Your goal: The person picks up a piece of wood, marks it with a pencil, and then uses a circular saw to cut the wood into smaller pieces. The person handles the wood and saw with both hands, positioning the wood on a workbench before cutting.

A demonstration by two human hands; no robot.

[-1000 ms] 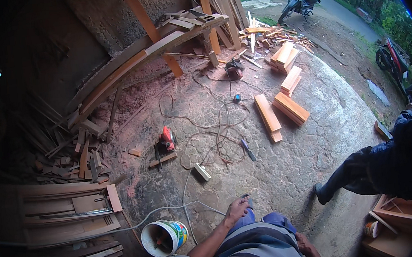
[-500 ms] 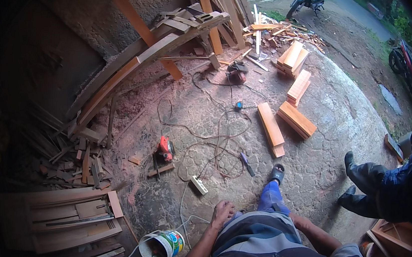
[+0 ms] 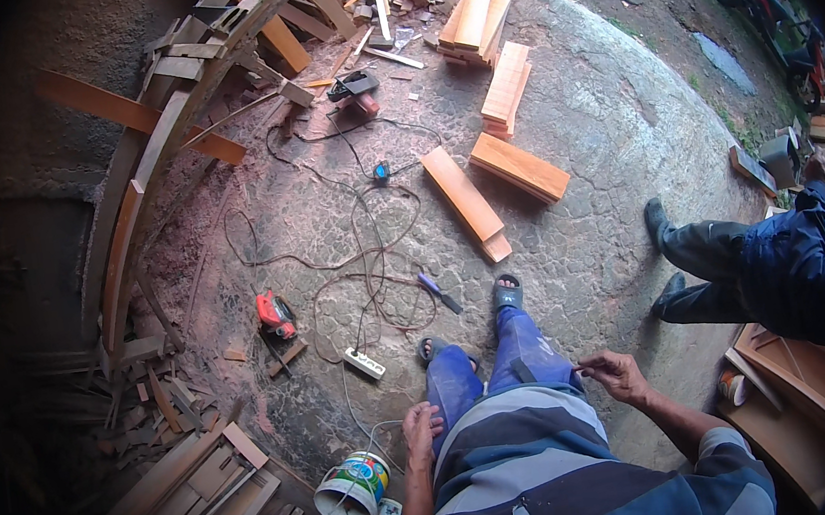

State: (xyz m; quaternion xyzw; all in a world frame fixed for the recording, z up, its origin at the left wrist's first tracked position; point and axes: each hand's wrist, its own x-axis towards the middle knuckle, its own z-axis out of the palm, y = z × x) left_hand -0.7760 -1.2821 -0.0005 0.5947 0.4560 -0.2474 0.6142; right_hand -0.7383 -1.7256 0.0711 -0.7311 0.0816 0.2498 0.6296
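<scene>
My left hand (image 3: 422, 427) hangs beside my left thigh, its fingers loosely bent and a little apart, with nothing seen in them. My right hand (image 3: 616, 375) is raised out from my right hip, thumb and fingers pinched together. Whatever sits in that pinch is too small to make out. Ahead of my sandalled feet a tool with a purple handle and dark blade (image 3: 439, 293) lies on the floor. Near it are a white power strip (image 3: 364, 363) and a red power tool (image 3: 276, 315). Planed orange-brown boards (image 3: 465, 202) lie farther ahead.
Loose cables (image 3: 372, 252) cross the floor toward another power tool (image 3: 355, 95). More board stacks (image 3: 521, 168) stand at right. A person in dark boots (image 3: 698, 248) is to my right, by a wooden frame (image 3: 790, 409). Buckets (image 3: 352, 495) and wooden panels (image 3: 197, 501) are at left.
My view has swung right and downward. My right hand has come up from beside my hip and out into sight, fingers pinched. My left foot now shows.
</scene>
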